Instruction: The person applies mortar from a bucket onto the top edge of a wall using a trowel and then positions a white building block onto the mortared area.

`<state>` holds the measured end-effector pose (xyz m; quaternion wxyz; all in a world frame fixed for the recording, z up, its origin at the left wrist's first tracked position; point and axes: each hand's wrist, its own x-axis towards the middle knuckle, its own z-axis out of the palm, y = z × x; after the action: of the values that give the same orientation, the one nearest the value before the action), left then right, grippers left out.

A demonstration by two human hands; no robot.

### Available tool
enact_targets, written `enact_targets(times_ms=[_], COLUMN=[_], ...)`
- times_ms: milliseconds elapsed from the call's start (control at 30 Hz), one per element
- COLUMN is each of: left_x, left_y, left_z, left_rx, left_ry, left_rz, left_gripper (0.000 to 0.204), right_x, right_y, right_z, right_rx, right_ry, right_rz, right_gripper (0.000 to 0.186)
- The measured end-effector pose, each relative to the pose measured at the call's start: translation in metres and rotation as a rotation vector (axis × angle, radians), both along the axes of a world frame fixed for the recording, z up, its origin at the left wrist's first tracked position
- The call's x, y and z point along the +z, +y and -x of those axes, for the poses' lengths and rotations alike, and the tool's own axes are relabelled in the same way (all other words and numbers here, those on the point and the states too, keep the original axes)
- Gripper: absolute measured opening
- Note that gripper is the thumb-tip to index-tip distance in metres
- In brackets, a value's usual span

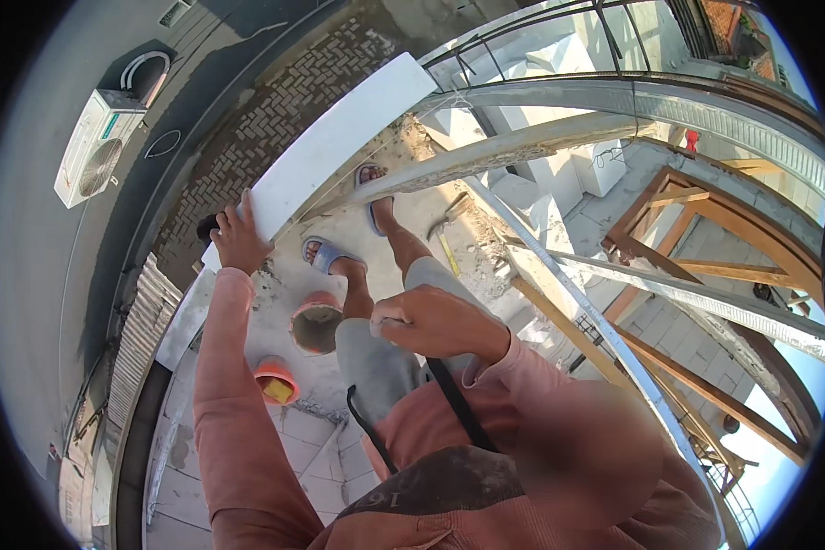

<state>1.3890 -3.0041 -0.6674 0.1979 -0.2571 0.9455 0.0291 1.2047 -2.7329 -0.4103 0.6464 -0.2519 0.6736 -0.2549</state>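
Observation:
My left hand (240,236) lies at the near end of a long white block or panel (339,142) on top of a low wall, its fingers spread. A small dark object (208,227) shows just beyond those fingertips, partly hidden; I cannot tell what it is. In front of my body, above my lap, my right hand (440,321) is closed in a fist. Whatever it may hold is hidden inside. Near my feet stands a bucket (316,325) with grey inside, and closer to me an orange bucket (275,380) contains something yellow.
A hammer-like tool (447,234) lies on the dusty floor right of my sandals. A concrete-crusted beam (504,151) and a metal bar (577,293) cross to the right, over a drop with brown wooden frames (752,229). Beyond the wall, paving (247,137) lies below.

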Motion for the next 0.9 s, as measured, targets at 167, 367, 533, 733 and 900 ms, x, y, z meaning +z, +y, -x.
enact_targets(times_ms=[167, 367, 533, 733, 900], left_x=[0.006, -0.009, -0.009, -0.001, -0.005], left_y=[-0.012, -0.030, -0.029, -0.018, -0.005], left_z=[0.000, 0.025, 0.081, 0.141, 0.223], left_rx=[-0.004, 0.002, -0.034, -0.167, 0.183], left_ry=[-0.072, 0.051, 0.071, 0.050, 0.060], left_rz=[-0.097, -0.557, -0.663, -0.668, -1.141], left_gripper=[0.127, 0.132, 0.137, 0.140, 0.126], right_x=[-0.162, -0.321, -0.359, -0.372, -0.397], right_y=[0.131, 0.059, -0.023, -0.053, -0.037], right_z=[0.036, 0.076, 0.103, 0.126, 0.146], right_rx=[-0.566, -1.308, -1.612, -1.621, -1.646], right_ry=[0.108, -0.281, -0.668, -0.891, -0.875], right_rz=[-0.412, 0.040, 0.009, 0.088, 0.165], right_gripper=[0.034, 0.066, 0.082, 0.109, 0.109])
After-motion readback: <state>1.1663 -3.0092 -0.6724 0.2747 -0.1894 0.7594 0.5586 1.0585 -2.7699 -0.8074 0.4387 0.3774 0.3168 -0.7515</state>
